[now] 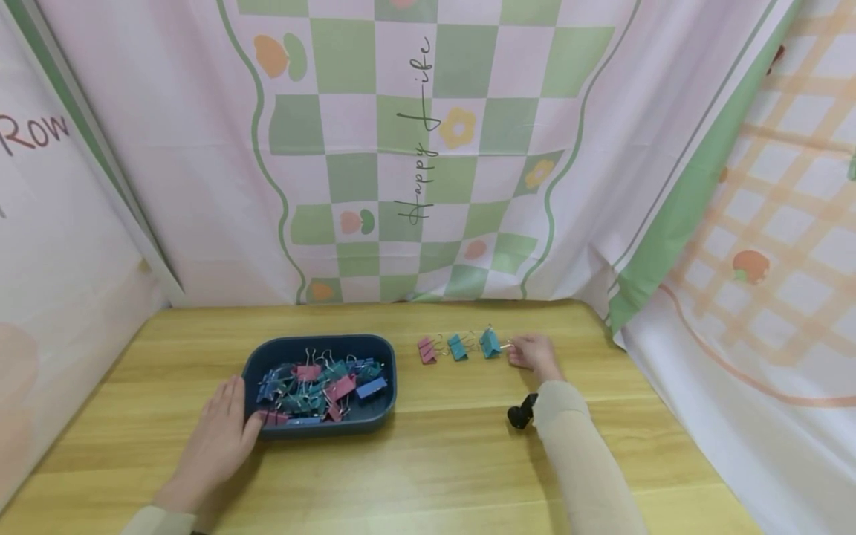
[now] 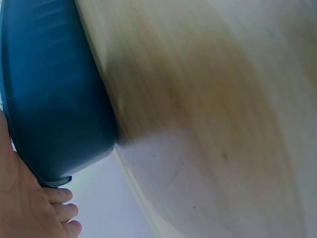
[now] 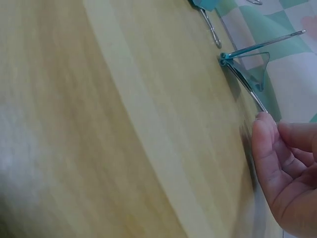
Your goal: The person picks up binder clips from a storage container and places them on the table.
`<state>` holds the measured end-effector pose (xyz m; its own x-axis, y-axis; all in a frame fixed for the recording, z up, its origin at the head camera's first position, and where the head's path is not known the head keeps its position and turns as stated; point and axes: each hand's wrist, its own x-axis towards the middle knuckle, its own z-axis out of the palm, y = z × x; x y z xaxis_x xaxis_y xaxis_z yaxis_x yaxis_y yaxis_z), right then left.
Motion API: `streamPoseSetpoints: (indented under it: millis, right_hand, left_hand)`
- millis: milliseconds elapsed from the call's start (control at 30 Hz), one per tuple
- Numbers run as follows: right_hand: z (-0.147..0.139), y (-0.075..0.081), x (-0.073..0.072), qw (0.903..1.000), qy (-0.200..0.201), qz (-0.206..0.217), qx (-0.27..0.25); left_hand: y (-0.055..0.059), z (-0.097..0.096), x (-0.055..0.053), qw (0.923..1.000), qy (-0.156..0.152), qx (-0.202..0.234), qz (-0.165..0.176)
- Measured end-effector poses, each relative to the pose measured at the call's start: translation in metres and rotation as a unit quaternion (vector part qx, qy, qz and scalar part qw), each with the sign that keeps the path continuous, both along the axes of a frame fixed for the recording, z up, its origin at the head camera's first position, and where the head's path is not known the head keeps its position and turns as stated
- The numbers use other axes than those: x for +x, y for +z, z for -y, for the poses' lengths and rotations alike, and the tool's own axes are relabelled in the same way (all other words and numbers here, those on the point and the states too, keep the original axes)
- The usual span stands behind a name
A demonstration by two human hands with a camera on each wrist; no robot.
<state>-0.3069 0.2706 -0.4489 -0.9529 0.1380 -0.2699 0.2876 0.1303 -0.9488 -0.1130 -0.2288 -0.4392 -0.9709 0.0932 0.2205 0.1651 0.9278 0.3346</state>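
Note:
My right hand [image 1: 533,354] pinches a wire handle of a teal binder clip [image 1: 490,343] between thumb and fingertips. In the right wrist view this binder clip [image 3: 260,69] has its other handle spread away from the pinched one. Left of it on the table lie another teal binder clip [image 1: 458,348] and a pink binder clip [image 1: 427,351], in a row. My left hand [image 1: 217,427] rests against the left side of a dark blue tray [image 1: 388,349], thumb at the front corner. Pink, teal and blue binder clips [image 1: 342,387] lie jumbled in the tray.
The wooden table [image 1: 414,475] ends at a checkered cloth [image 1: 408,148] behind and hanging cloths on both sides. A small black object [image 1: 521,412] shows beside my right sleeve [image 1: 582,438].

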Motion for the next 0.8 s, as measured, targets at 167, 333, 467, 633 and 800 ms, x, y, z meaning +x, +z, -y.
streamPoseSetpoints:
  millis: [167,333,467,633,800]
  right_hand:
    - [-0.0039,-0.0052,-0.0032,1.0,0.004,0.003,-0.003]
    - [-0.0044,-0.0052,-0.0025,1.0,0.01,0.0,-0.001]
    - [-0.0039,-0.0038,-0.0011,0.9999,0.015,0.0,-0.004]
    - [-0.004,-0.0028,-0.0011,0.9999,0.014,0.004,0.001]
    - [-0.0055,-0.0034,-0.0024,0.9998,0.016,0.008,0.003]
  left_hand:
    - [-0.0006,0.0004,0.0004,1.0,0.0,0.002,0.0]
    - [-0.0013,0.0007,0.0004,1.0,-0.001,0.007,-0.002]
    - [-0.0013,0.0009,-0.0003,1.0,0.001,0.006,0.004]
    - [-0.0014,0.0005,-0.0005,0.9999,0.002,0.004,0.01]
    - [-0.0017,0.0009,-0.0006,0.9999,0.001,0.003,0.011]
